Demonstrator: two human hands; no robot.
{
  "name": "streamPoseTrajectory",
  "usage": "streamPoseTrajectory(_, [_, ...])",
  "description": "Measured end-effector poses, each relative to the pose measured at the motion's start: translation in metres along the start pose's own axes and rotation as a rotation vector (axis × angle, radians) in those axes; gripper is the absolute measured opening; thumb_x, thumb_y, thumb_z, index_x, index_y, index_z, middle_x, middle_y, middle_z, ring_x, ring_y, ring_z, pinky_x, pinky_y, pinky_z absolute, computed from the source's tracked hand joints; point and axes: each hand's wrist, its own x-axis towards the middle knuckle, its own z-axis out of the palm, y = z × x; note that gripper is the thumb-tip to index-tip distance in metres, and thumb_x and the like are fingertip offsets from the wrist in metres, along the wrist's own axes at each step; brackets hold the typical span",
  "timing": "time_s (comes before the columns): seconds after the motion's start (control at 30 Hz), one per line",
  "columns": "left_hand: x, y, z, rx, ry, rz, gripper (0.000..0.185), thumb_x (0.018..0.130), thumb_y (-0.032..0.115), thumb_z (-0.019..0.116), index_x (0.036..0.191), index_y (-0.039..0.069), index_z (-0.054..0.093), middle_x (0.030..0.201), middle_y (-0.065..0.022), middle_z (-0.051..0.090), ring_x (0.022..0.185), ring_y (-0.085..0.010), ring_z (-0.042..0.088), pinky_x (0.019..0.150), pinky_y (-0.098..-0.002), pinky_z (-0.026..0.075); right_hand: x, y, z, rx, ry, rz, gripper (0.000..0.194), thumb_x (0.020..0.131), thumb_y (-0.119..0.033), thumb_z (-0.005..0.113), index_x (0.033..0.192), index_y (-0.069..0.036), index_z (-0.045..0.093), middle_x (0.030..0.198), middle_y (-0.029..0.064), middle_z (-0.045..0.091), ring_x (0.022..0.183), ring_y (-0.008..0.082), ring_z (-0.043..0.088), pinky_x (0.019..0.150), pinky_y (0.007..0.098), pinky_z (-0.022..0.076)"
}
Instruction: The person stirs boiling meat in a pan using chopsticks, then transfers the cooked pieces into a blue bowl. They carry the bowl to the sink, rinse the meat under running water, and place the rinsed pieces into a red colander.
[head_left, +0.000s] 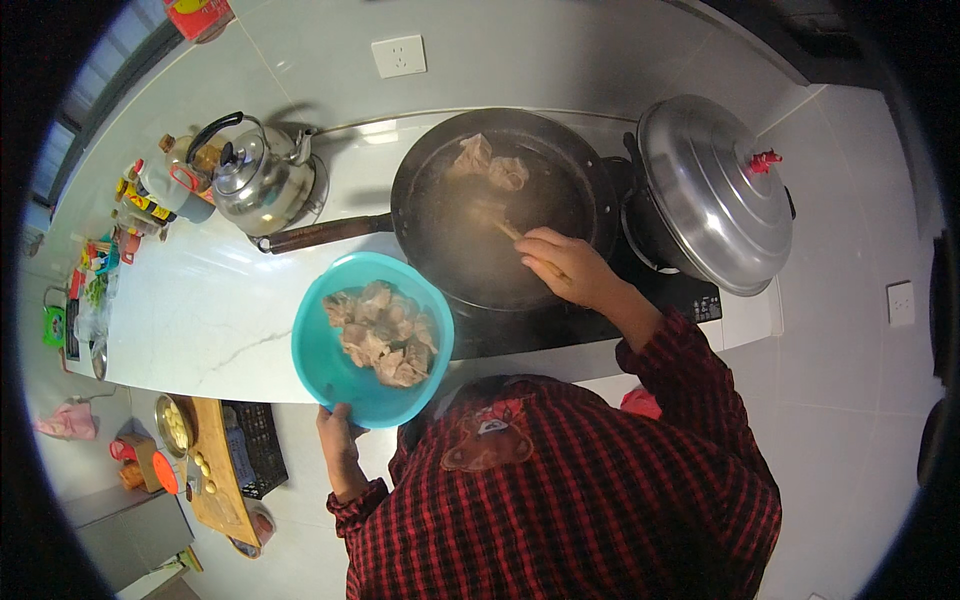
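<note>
My right hand grips a wooden-handled utensil whose far end is lost in the steam over a large dark wok. Two pieces of pale cooked meat lie near the wok's back side. My left hand holds the near rim of a turquoise plastic basin, which stays at the wok's left, by the counter's front edge. Several chunks of meat rest in the basin. The wok's long wooden handle points left over the white counter, behind the basin.
A steel kettle stands left of the wok, with bottles farther left. At the right a domed metal lid covers a dark pot. Behind is a tiled wall with a socket. A wooden board lies lower left.
</note>
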Motion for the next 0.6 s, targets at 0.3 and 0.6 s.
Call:
streamPoseTrajectory(0.3, [0.002,-0.005,-0.001,-0.033,0.005,0.028,0.037,0.081,0.007,0.047,0.117,-0.003,0.047,0.085,-0.0113,0.062,0.057,-0.0175,0.062,0.04,-0.0266,0.051,0.02,0.013,-0.003,0.412,0.202,0.388,0.02,0.089,-0.013,0.054,0.095,0.004,0.06,0.085,0.0156,0.063,0.072,0.0215,0.066,0.063,0.0277,0.0535])
streamPoseTrajectory(0.6, [0.001,-0.001,-0.001,0.006,0.008,-0.009,0.037,0.081,0.007,0.046,0.116,-0.004,0.048,0.086,-0.0114,0.062,0.057,-0.0179,0.062,0.042,-0.0272,0.053,0.014,0.03,-0.03,0.961,0.588,0.776,0.026,0.088,-0.023,0.057,0.091,0.003,0.058,0.082,0.0154,0.063,0.07,0.0237,0.067,0.063,0.0321,0.0572])
